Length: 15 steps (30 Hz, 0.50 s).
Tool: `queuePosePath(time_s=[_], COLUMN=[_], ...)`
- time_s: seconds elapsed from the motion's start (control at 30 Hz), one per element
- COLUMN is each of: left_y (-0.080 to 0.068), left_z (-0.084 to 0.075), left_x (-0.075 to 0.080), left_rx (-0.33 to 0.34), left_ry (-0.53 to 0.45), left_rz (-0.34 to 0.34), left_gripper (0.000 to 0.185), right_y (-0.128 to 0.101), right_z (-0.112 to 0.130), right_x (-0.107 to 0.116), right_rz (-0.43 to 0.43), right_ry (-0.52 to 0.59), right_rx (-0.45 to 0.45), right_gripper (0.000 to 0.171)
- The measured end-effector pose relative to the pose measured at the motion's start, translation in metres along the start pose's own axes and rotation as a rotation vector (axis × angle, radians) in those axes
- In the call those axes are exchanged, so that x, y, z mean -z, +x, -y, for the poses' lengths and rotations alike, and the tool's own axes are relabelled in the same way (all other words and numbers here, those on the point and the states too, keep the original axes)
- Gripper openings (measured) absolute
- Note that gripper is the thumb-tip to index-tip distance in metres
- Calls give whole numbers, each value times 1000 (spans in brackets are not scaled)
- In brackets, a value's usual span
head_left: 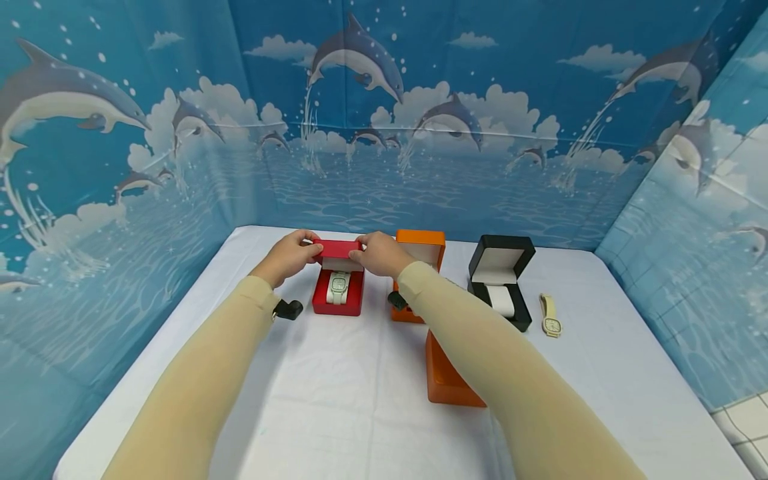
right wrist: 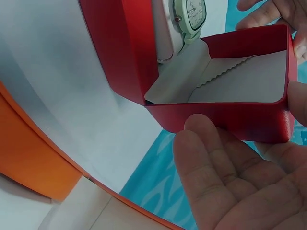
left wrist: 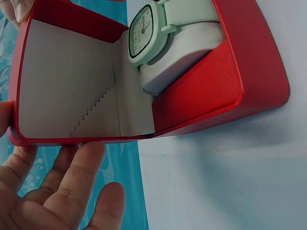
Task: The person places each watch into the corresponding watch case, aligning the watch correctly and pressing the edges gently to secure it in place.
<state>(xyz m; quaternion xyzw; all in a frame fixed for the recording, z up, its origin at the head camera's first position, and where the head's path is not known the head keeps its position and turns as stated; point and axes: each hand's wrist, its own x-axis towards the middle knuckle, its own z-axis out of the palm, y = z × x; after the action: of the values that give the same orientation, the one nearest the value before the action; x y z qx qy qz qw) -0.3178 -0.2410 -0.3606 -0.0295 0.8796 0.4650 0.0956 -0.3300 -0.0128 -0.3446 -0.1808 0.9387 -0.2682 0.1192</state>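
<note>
A red watch box [head_left: 337, 310] stands with its lid [head_left: 336, 248] raised. Inside it, a pale green watch [head_left: 339, 283] is wrapped round a white cushion [left wrist: 184, 60]. My left hand [head_left: 291, 257] pinches the lid's left corner, thumb on the front edge and fingers along the side and behind. At the opposite corner my right hand [head_left: 381, 253] grips the same lid between thumb and fingers. The white lining [right wrist: 244, 81] of the lid shows in both wrist views.
Right of the red box stands an open orange box [head_left: 420, 237], partly behind my right forearm. An orange-brown box [head_left: 453, 387] sits nearer me, also partly covered. Farther right are an open black box [head_left: 503, 247] with a white cushion and a loose cream watch [head_left: 551, 320].
</note>
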Motion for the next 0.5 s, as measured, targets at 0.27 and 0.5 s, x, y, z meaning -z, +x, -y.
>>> queuePosePath(time_s=[0.27,0.5], left_y=[-1,-2], left_z=[2,4], left_x=[0,-1], left_rx=[5,3], left_ry=[-24,-44], left_rz=[10,13], left_gripper=[39,38], right_y=[0,0], right_z=[0,1], right_x=[1,0], right_rz=[20,39], right_ry=[2,19], right_rx=[-15,-32], right_gripper=[61,59])
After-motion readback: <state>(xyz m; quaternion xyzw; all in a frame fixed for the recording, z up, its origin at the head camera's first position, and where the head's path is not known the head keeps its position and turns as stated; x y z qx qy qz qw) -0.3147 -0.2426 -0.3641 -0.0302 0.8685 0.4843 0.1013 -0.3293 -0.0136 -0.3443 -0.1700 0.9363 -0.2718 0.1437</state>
